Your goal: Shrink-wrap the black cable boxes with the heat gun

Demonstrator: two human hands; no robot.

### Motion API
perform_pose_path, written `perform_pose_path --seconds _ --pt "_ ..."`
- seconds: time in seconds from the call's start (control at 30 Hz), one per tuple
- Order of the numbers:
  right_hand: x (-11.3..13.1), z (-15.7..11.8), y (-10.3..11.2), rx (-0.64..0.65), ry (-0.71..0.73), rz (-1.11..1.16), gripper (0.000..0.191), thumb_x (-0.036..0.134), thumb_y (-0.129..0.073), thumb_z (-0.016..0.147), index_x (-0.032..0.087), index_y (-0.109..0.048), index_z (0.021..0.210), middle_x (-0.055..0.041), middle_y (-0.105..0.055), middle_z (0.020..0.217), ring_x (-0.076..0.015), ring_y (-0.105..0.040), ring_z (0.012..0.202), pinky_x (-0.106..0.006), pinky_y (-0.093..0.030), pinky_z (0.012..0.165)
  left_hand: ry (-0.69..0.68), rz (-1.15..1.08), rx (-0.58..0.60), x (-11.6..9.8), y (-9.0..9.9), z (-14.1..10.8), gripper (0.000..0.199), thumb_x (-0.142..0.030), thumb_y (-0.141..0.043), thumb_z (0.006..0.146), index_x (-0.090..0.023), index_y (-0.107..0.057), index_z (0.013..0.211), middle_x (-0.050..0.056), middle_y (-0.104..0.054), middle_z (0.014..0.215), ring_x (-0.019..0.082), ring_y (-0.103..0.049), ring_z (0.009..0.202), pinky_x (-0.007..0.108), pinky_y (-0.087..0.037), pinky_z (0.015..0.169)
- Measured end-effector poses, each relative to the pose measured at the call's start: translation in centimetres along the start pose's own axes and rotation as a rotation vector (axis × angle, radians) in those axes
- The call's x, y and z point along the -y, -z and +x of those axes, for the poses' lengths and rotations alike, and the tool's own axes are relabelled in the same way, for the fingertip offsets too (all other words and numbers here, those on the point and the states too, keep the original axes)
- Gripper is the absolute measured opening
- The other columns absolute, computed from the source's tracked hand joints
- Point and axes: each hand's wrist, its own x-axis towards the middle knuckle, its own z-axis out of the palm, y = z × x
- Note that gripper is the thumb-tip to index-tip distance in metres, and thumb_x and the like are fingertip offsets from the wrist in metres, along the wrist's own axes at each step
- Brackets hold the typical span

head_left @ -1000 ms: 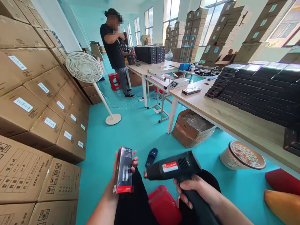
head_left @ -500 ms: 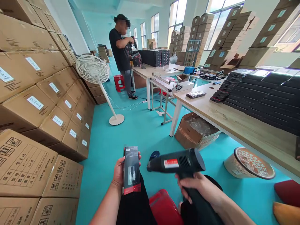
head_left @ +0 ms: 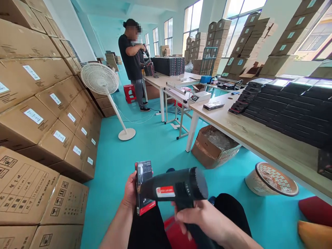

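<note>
My left hand is closed around a slim black retail box with a red lower end, held upright above my lap. In my right hand is a black heat gun with a red and white label, gripped by its handle. The gun's nozzle points left and lies across the lower front of the box, hiding the printed picture there. Whether nozzle and box touch, I cannot tell. The fingers of my left hand behind the box are mostly hidden.
Stacked cartons line the left side. Ahead stand a white fan and a person holding another heat gun. At right, a table bears black boxes; below it are a carton of plastic wrap and a wastebasket.
My right hand has brought the heat gun leftward, so its nozzle now overlaps the box. The box has turned slightly in my left hand. The view has shifted a little.
</note>
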Motion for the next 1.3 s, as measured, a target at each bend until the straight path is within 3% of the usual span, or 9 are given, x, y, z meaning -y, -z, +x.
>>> perform_pose_path --seconds 0.07,0.17,0.33,0.47,0.53,0.73,0.93,1.1,1.3 --pt "-0.3 0.2 -0.2 -0.025 0.071 -0.058 0.018 0.034 -0.069 0.076 0.016 -0.065 0.076 -0.0007 -0.062 0.058 -0.0164 -0.056 0.056 -0.031 -0.045 0.059 -0.037 0.002 -0.013 -0.1 -0.3 -0.1 0.038 -0.038 -0.058 0.089 -0.008 -0.072 0.108 0.016 -0.079 0.091 0.032 -0.076 0.08 0.043 -0.06 0.075" --pt "-0.2 0.4 -0.2 -0.209 0.115 -0.073 0.02 0.036 -0.067 0.079 0.017 -0.066 0.081 0.0011 -0.061 0.058 -0.0159 -0.055 0.054 -0.031 -0.043 0.059 -0.049 0.025 -0.018 -0.3 -0.7 -0.2 0.034 -0.035 -0.058 0.089 -0.008 -0.073 0.104 0.016 -0.079 0.087 0.03 -0.075 0.073 0.041 -0.06 0.068" --pt "2.6 1.0 -0.7 0.014 0.058 0.019 0.031 0.033 -0.072 0.072 0.013 -0.067 0.095 -0.0002 -0.064 0.056 -0.0151 -0.054 0.049 -0.03 -0.042 0.053 -0.059 0.081 -0.058 -0.4 -0.8 -0.6 0.024 -0.031 -0.062 0.088 -0.011 -0.075 0.093 0.008 -0.076 0.073 0.027 -0.073 0.066 0.037 -0.06 0.066" --pt "4.8 2.9 0.8 -0.199 0.151 0.007 0.029 0.033 -0.073 0.072 0.014 -0.066 0.093 0.0015 -0.064 0.057 -0.0136 -0.054 0.05 -0.028 -0.045 0.051 0.014 0.093 0.051 -0.9 -0.8 -1.1 0.038 -0.036 -0.06 0.089 -0.009 -0.074 0.112 0.017 -0.079 0.098 0.035 -0.076 0.086 0.043 -0.061 0.073" --pt "5.2 3.3 2.2 -0.216 0.147 0.001 0.026 0.031 -0.073 0.072 0.014 -0.066 0.091 0.0007 -0.065 0.061 -0.0136 -0.056 0.053 -0.026 -0.046 0.051 0.01 0.073 0.091 -1.2 -0.8 -1.2 0.043 -0.036 -0.059 0.09 -0.008 -0.071 0.12 0.02 -0.078 0.106 0.037 -0.076 0.09 0.045 -0.061 0.075" --pt "4.1 1.5 4.3 0.063 -0.056 -0.02 0.029 0.025 -0.075 0.067 0.013 -0.068 0.092 -0.0019 -0.067 0.07 -0.0139 -0.06 0.054 -0.024 -0.046 0.045 -0.054 0.018 0.022 -1.6 -0.9 -1.0 0.045 -0.035 -0.057 0.091 -0.006 -0.068 0.124 0.022 -0.077 0.109 0.035 -0.076 0.09 0.046 -0.062 0.076" --pt "1.4 0.7 5.3 -0.119 0.042 0.141 0.029 0.031 -0.076 0.072 0.013 -0.068 0.094 -0.0015 -0.065 0.074 -0.0134 -0.059 0.056 -0.024 -0.045 0.046 -0.23 -0.291 -0.171 -2.3 0.7 0.6 0.056 -0.048 -0.048 0.093 -0.008 -0.064 0.129 0.018 -0.077 0.102 0.032 -0.074 0.089 0.048 -0.061 0.081" --pt "-0.2 -0.8 3.4 0.013 0.007 0.172 0.038 0.038 -0.076 0.071 0.014 -0.067 0.099 -0.0021 -0.066 0.068 -0.0127 -0.053 0.049 -0.025 -0.042 0.047 -0.337 -0.384 -0.326 -2.1 2.7 2.1 0.057 -0.047 -0.033 0.097 -0.012 -0.063 0.13 0.017 -0.076 0.101 0.033 -0.073 0.089 0.055 -0.058 0.084" --pt "0.2 -1.7 -0.1 0.082 0.038 -0.073 0.022 0.037 -0.072 0.077 0.014 -0.068 0.076 -0.0024 -0.062 0.065 -0.0167 -0.056 0.065 -0.031 -0.044 0.066 -0.258 -0.391 -0.354 -1.5 2.0 1.9 0.05 -0.041 -0.032 0.098 -0.012 -0.067 0.119 0.016 -0.076 0.096 0.031 -0.074 0.086 0.049 -0.06 0.08"
